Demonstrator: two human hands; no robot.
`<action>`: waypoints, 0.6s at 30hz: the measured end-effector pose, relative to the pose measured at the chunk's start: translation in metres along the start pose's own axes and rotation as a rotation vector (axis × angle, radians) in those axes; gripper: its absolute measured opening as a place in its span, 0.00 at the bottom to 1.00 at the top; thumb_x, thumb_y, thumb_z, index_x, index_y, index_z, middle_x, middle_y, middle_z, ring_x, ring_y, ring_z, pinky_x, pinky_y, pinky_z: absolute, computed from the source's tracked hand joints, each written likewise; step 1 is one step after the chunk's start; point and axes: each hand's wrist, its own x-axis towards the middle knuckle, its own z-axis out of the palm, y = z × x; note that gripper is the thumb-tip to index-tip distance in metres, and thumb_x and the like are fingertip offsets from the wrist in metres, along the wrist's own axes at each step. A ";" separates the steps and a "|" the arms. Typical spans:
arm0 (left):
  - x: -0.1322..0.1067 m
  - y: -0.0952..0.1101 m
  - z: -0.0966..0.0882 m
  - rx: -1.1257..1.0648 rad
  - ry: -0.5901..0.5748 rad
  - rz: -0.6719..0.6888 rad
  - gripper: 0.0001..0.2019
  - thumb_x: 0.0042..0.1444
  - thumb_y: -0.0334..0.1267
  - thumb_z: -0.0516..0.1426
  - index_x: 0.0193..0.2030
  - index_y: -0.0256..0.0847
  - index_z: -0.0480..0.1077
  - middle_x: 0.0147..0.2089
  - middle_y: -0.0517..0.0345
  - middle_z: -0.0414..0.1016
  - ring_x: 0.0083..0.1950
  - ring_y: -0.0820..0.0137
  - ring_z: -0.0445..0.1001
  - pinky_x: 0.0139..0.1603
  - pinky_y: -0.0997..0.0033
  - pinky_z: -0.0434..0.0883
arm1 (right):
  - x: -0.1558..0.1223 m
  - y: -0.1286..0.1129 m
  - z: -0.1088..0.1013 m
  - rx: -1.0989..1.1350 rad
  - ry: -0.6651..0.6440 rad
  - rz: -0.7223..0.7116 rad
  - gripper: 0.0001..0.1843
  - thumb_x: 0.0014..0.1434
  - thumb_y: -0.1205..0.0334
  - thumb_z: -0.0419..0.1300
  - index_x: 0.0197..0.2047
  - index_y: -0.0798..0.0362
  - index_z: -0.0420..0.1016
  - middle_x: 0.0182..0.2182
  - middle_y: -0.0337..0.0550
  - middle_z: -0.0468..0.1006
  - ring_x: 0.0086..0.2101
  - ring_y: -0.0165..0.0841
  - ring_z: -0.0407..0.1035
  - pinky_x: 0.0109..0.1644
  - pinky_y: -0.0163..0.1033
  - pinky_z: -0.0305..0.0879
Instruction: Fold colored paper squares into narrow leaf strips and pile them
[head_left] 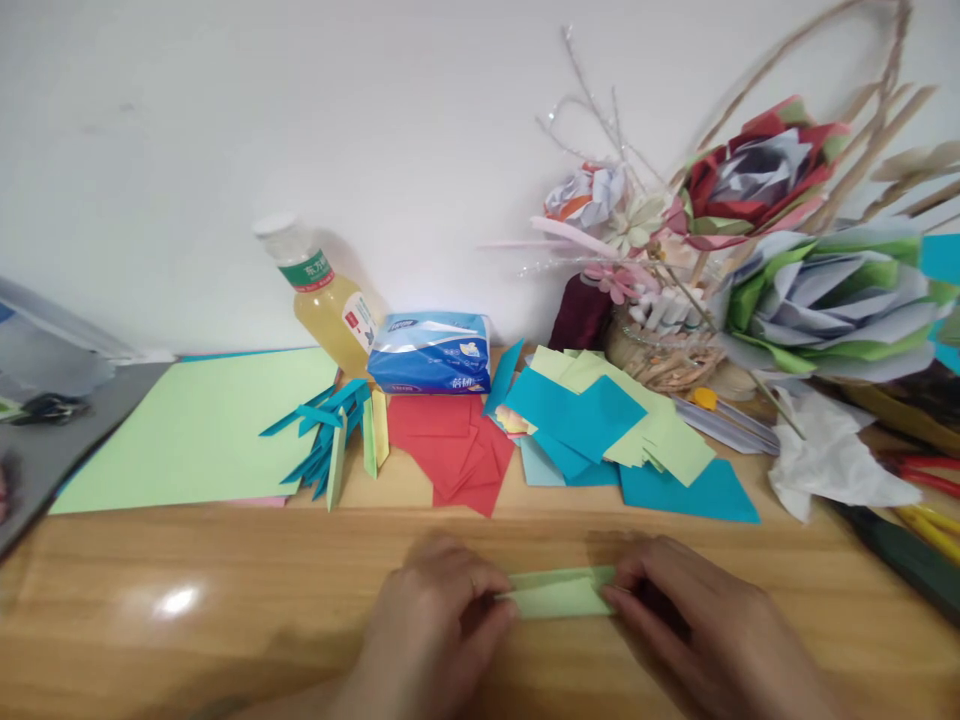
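A narrow folded strip of light green paper (pixel 561 594) stretches between my two hands, low over the wooden table (pixel 247 640). Its left end is pinched between the thumb and fingers of my left hand (pixel 442 610). My right hand (pixel 686 605) grips the other end the same way. The fingertips cover both ends of the paper. Just beyond lie red paper pieces (pixel 469 455) and a loose pile of blue paper pieces (pixel 577 415) mixed with light green ones (pixel 675 435). Folded blue strips (pixel 319 440) are heaped to the left, with a few folded green strips (pixel 369 435) beside them.
A bottle of yellow drink (pixel 330 310) and a blue tissue pack (pixel 430 352) stand against the wall. Large green sheets (pixel 202 430) lie at left. At right are paper flowers (pixel 825 290), a woven basket (pixel 660 350), crumpled tissue (pixel 832 460) and yellow-handled tools (pixel 930 525).
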 end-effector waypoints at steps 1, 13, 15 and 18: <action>0.000 0.001 0.000 0.011 -0.012 -0.041 0.05 0.53 0.29 0.56 0.31 0.42 0.73 0.29 0.59 0.74 0.33 0.67 0.72 0.31 0.73 0.66 | 0.000 -0.001 0.000 0.000 0.018 -0.002 0.08 0.62 0.61 0.51 0.31 0.49 0.67 0.25 0.37 0.74 0.24 0.29 0.70 0.25 0.32 0.65; -0.002 -0.003 0.003 0.070 -0.093 -0.142 0.05 0.51 0.31 0.55 0.29 0.43 0.71 0.31 0.60 0.72 0.30 0.71 0.73 0.30 0.75 0.66 | -0.005 0.001 0.011 -0.067 0.129 0.002 0.12 0.63 0.57 0.50 0.31 0.49 0.68 0.24 0.38 0.74 0.24 0.30 0.71 0.26 0.31 0.67; -0.001 -0.002 0.002 0.078 -0.071 -0.118 0.05 0.51 0.32 0.55 0.30 0.43 0.71 0.30 0.60 0.72 0.29 0.72 0.73 0.30 0.76 0.66 | -0.004 0.001 0.011 -0.070 0.127 0.015 0.12 0.64 0.57 0.49 0.31 0.49 0.68 0.24 0.38 0.74 0.24 0.30 0.71 0.26 0.32 0.67; 0.000 -0.002 0.003 0.101 -0.044 -0.094 0.05 0.50 0.31 0.55 0.29 0.43 0.71 0.29 0.61 0.72 0.29 0.71 0.73 0.28 0.76 0.65 | -0.003 0.000 0.010 -0.074 0.111 0.026 0.13 0.64 0.56 0.49 0.30 0.49 0.68 0.24 0.38 0.74 0.24 0.30 0.72 0.26 0.32 0.67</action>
